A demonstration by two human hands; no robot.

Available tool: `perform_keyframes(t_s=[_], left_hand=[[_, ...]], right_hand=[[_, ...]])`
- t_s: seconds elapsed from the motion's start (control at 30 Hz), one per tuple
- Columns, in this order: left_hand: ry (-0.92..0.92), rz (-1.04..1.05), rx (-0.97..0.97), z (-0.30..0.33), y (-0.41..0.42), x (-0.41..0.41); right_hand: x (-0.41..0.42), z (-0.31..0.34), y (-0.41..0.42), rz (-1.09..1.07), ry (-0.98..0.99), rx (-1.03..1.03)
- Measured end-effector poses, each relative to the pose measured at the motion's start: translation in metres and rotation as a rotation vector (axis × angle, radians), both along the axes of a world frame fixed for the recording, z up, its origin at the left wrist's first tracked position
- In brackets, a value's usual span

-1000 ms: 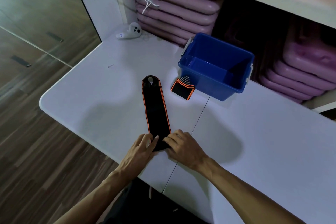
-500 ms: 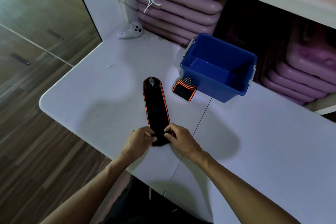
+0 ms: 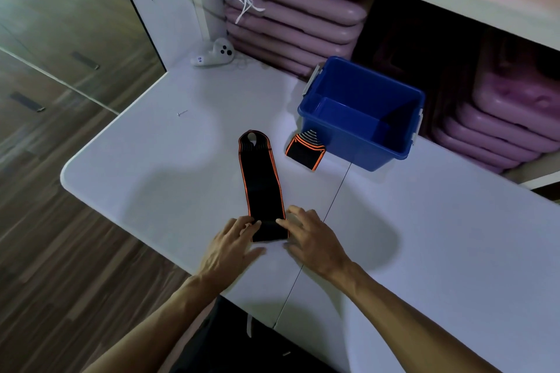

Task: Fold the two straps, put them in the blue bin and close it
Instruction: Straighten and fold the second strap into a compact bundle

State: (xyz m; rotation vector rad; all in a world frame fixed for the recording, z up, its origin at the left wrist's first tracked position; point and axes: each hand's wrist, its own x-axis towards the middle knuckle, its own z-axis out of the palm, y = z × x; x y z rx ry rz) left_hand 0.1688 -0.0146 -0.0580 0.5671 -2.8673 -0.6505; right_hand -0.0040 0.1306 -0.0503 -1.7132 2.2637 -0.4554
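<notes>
Right now both hands are working at the near end of the long strap [image 3: 261, 185], a black band edged in orange that is lying flat on the white table [image 3: 145, 179] and running away from the person toward the far side. The left hand [image 3: 228, 247] is sitting just left of that near end, its fingers [image 3: 251, 225] spread flat and reaching onto the strap's left edge. The right hand [image 3: 312, 239] is sitting just right of it, its fingers [image 3: 285, 222] also spread and pressing down on the right edge. Between the two sets of fingertips the strap's near end is lying doubled over in a short fold, pinned to the table rather than gripped; neither hand is closed around anything.

Beyond the far end of the long strap and a little to the right, the folded strap [image 3: 305, 151] is lying as a small black-and-orange bundle, touching or just beside the near wall of the blue bin [image 3: 357, 148]. That bin is standing open on the table with nothing visible inside. A white controller [image 3: 213, 54] is resting near the table's far left corner, well apart from the hands.
</notes>
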Motion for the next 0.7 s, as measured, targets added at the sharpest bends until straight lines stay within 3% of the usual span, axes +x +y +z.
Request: perform_keyframes(t_s=[0.2, 0.33, 0.5, 0.7], left_hand=[[0.043, 0.050, 0.057, 0.004, -0.002, -0.006], [-0.030, 0.049, 0.137, 0.009, -0.014, -0.012], [-0.119, 0.049, 0.282, 0.013, -0.039, -0.026], [-0.149, 0.257, 0.467, 0.019, -0.050, -0.046]], right_hand=[[-0.004, 0.004, -0.013, 0.044, 0.015, -0.066], [-0.014, 0.007, -0.022, 0.058, 0.003, -0.026], [-0.013, 0.013, -0.031, -0.111, -0.271, -0.043], [-0.013, 0.004, -0.041, -0.195, -0.273, 0.023]])
